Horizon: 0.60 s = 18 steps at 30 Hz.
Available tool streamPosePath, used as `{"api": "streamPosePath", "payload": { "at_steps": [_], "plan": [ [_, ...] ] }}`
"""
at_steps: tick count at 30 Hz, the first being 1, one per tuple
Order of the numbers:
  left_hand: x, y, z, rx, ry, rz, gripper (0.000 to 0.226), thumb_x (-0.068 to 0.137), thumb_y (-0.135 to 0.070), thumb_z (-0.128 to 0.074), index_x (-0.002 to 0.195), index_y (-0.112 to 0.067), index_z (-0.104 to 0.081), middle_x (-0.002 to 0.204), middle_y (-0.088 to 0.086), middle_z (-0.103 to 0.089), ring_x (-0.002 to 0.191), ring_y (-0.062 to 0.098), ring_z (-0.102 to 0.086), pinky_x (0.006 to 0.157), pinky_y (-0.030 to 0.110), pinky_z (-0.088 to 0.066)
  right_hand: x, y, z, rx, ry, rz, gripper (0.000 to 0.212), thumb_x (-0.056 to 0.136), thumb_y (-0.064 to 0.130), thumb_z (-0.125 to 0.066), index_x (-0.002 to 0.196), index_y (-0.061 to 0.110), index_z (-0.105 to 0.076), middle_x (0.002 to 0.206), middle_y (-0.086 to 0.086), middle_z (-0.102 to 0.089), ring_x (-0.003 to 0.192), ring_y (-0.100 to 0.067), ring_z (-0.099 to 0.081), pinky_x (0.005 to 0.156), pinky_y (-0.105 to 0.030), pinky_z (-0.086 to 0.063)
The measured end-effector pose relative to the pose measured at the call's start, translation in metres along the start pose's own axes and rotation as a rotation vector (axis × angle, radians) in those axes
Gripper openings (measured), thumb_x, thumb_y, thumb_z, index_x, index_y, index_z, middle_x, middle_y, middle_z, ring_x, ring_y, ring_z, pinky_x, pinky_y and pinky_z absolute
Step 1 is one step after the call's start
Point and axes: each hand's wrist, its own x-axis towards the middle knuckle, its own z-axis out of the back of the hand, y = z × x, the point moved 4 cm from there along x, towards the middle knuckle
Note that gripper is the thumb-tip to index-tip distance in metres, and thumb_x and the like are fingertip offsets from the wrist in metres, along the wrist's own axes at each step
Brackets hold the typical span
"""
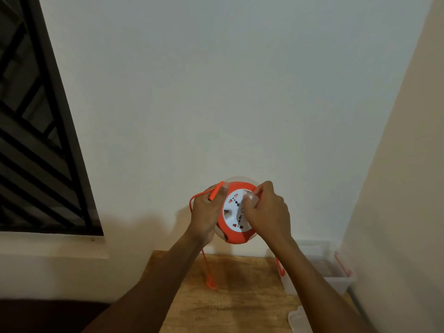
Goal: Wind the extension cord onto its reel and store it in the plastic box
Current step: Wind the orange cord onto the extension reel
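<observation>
I hold a round orange reel [234, 237] with a white socket face, raised in front of the wall above the table. My left hand [206, 212] grips the reel's left rim and pinches the orange cord [192, 200], which loops out to the left and hangs down behind my forearm. The orange plug [211, 283] dangles just above the table. My right hand [268, 211] is closed on the clear knob on the reel's face. A clear plastic box [336, 283] with orange latches stands at the table's right, partly hidden by my right forearm.
A wooden table [240, 306] sits below my arms against a white wall. The clear box lid [299, 319] lies at the table's front right. A dark barred window [36, 140] fills the left side, with a ledge beneath it.
</observation>
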Motion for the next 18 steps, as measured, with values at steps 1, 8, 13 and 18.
{"api": "streamPosePath", "payload": {
  "at_steps": [1, 8, 13, 18],
  "plan": [
    [0.001, -0.001, 0.001, 0.002, 0.0, -0.002, 0.021, 0.091, -0.054, -0.063, 0.099, -0.037, -0.072, 0.087, -0.017, -0.081, 0.078, 0.015, -0.08, 0.058, 0.028, -0.062, -0.003, 0.006, 0.004, -0.039, -0.026, 0.116, 0.032, 0.084, 0.045, -0.063, 0.102, 0.025, -0.047, 0.085, 0.009, -0.06, 0.071, -0.011, -0.059, 0.059, -0.022, -0.051],
    [0.008, -0.009, 0.005, 0.039, 0.014, -0.032, 0.041, 0.078, -0.065, -0.06, 0.102, -0.034, -0.07, 0.101, -0.005, -0.079, 0.09, 0.023, -0.077, 0.08, 0.038, -0.065, -0.017, 0.035, 0.006, -0.316, -0.044, 0.739, 0.032, 0.074, 0.028, -0.073, 0.103, 0.017, -0.065, 0.111, -0.003, -0.066, 0.101, -0.028, -0.056, 0.075, -0.041, -0.051],
    [0.009, -0.008, 0.01, 0.035, 0.028, -0.024, 0.037, 0.084, -0.062, -0.061, 0.107, -0.035, -0.071, 0.108, -0.004, -0.079, 0.094, 0.025, -0.077, 0.085, 0.047, -0.064, -0.021, 0.04, 0.003, -0.384, 0.105, 0.954, 0.037, 0.068, 0.014, -0.08, 0.104, 0.02, -0.071, 0.118, 0.0, -0.067, 0.103, -0.03, -0.057, 0.081, -0.047, -0.052],
    [0.009, -0.009, 0.016, 0.014, 0.05, 0.007, 0.039, 0.078, -0.064, -0.063, 0.102, -0.035, -0.073, 0.097, -0.009, -0.081, 0.088, 0.024, -0.079, 0.075, 0.041, -0.066, -0.024, 0.038, 0.006, -0.46, 0.228, 1.028, 0.067, 0.059, 0.026, -0.092, 0.119, 0.023, -0.063, 0.121, 0.0, -0.066, 0.107, -0.029, -0.057, 0.087, -0.045, -0.052]
  ]
}}
